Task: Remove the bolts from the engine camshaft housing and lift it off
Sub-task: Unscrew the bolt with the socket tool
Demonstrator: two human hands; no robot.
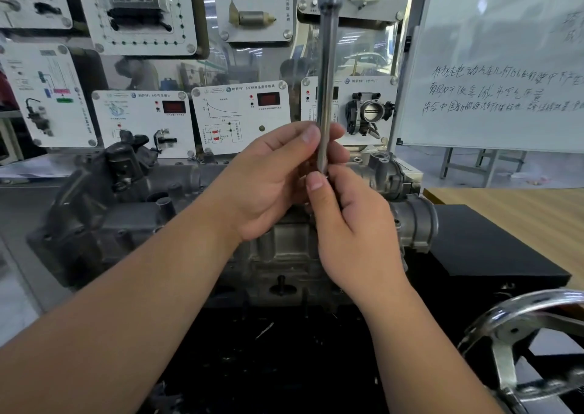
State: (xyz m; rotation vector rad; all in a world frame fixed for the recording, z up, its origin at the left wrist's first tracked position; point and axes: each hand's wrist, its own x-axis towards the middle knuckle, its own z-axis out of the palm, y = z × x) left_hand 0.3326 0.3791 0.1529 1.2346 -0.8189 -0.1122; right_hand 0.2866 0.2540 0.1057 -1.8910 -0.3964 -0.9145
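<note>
- the left hand (271,176) is raised above the engine, its thumb and fingers curled round the lower part of a long chrome socket extension bar (327,75) that stands almost upright.
- the right hand (350,224) sits just below and to the right of the left, thumb and forefinger pinching at the bottom tip of the bar; whatever is at that tip is hidden by the fingers.
- the camshaft housing (151,205), grey cast metal, lies across the middle of the scene below both hands, atop the engine block (284,255), and runs from the far left to a round flanged end (417,224) at the right.
- a bolt head (280,284) stands on the near face of the engine, below the hands.
- a chrome handwheel (518,341) fills the near right corner.
- a black mat (493,243) lies to the right of the engine on a wooden tabletop (521,205).
- white training panels (240,116) with sensors and red displays hang behind the engine; one at the right carries a throttle body (369,113).
- a whiteboard (499,66) with handwriting stands at the far right.
</note>
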